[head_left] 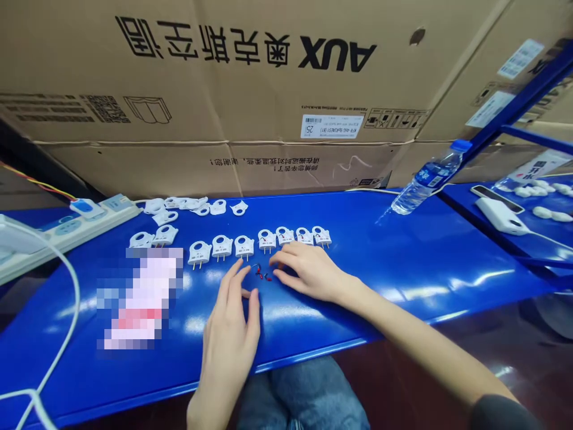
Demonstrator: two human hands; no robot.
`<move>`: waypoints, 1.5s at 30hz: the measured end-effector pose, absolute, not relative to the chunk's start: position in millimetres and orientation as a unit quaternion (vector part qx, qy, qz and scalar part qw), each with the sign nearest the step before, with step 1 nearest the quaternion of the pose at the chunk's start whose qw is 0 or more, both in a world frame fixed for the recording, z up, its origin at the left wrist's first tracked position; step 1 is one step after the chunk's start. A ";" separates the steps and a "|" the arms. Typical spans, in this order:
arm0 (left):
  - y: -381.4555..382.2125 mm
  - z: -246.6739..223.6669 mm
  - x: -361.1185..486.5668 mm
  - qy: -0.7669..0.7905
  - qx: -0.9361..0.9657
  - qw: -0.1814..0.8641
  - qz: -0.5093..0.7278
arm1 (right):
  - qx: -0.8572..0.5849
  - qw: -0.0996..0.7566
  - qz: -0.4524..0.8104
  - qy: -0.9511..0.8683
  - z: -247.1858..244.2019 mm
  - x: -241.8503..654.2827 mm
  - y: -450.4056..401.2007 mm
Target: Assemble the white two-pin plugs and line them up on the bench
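Note:
My left hand (pixel 233 316) is above the blue tabletop with its thumb held apart from the fingers. Its fingertips are close to a white plug (pixel 244 246) and some small red and black wire pieces (pixel 261 273). From the right, my right hand (pixel 308 270) reaches in, fingers bent but apart, on the other side of those pieces. Nothing shows between the fingers of either hand. A row of white two-pin plugs with ring-shaped handles stretches past my fingertips, from a left one (pixel 199 254) to a right one (pixel 321 236); some in the right part show dark or red bits inside.
White plastic shells (pixel 181 204) lie at the back. On the left are a power strip (pixel 105 215) with cables and a blurred pink sheet (pixel 147 292). A water bottle (pixel 430 176) stands at back right, near a white power bank (pixel 501 215). Cardboard boxes (pixel 250 89) rise behind.

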State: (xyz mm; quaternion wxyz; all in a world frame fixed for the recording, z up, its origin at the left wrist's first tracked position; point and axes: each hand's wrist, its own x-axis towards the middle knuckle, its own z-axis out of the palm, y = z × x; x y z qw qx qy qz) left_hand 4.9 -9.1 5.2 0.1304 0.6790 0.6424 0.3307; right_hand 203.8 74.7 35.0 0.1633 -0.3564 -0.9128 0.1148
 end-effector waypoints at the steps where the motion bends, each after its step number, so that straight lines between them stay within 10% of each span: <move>1: -4.3 7.4 2.9 0.641 0.684 0.126 0.324 | -0.346 0.153 0.114 -0.918 33.5 202.8 72.9; 45: -6.9 3.5 2.0 0.709 0.646 0.058 0.277 | -0.326 0.094 0.071 -0.938 26.3 201.0 71.7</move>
